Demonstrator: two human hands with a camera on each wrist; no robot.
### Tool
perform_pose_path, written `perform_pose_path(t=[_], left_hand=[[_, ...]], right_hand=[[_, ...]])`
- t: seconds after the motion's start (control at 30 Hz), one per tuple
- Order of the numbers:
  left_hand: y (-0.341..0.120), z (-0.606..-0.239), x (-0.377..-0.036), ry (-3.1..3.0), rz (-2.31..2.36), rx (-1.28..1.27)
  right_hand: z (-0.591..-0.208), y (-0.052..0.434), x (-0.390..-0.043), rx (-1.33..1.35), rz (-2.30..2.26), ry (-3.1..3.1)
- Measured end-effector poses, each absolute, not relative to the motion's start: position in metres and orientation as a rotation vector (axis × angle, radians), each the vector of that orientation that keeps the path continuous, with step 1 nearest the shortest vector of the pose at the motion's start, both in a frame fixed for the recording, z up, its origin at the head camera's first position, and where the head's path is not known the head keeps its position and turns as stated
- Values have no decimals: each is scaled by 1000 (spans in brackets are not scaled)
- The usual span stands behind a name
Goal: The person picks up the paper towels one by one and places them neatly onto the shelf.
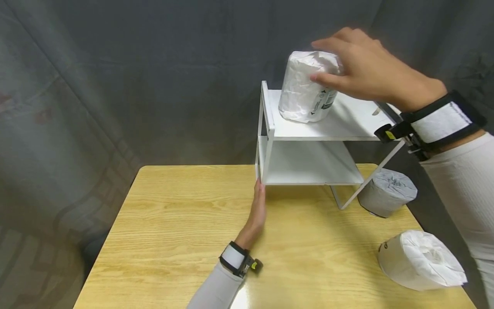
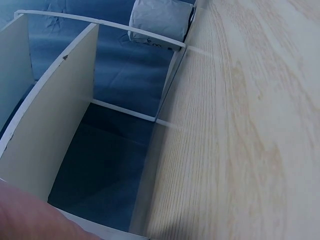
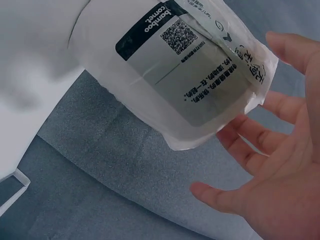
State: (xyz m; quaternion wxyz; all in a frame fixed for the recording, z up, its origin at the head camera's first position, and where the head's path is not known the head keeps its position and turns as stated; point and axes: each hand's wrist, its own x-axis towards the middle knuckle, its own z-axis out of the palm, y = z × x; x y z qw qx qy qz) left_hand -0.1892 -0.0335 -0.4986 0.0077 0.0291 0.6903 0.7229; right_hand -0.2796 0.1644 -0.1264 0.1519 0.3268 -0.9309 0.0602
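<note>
Wrapped roll on shelf, right hand's contact unclear

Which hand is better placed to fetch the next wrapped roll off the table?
Probably the right hand. Its fingers are spread at the wrapped roll on the rack's top shelf, and both loose rolls lie on its side. The left hand rests against the rack's front corner.

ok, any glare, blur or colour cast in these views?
Head view: glare patch on the table near the front edge, otherwise sharp. Left wrist view: blue cast, left hand a blurred mass at the bottom. Right wrist view: wrapped paper roll label legible, upper left washed-out white.
</note>
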Motion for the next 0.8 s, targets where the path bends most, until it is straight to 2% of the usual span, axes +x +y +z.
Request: perform_pose_path(t=[0.8], left_hand=[[-31,-502,-190,2126,2263,102]], right_hand=[[-133,183,-272,924,190,-2648]])
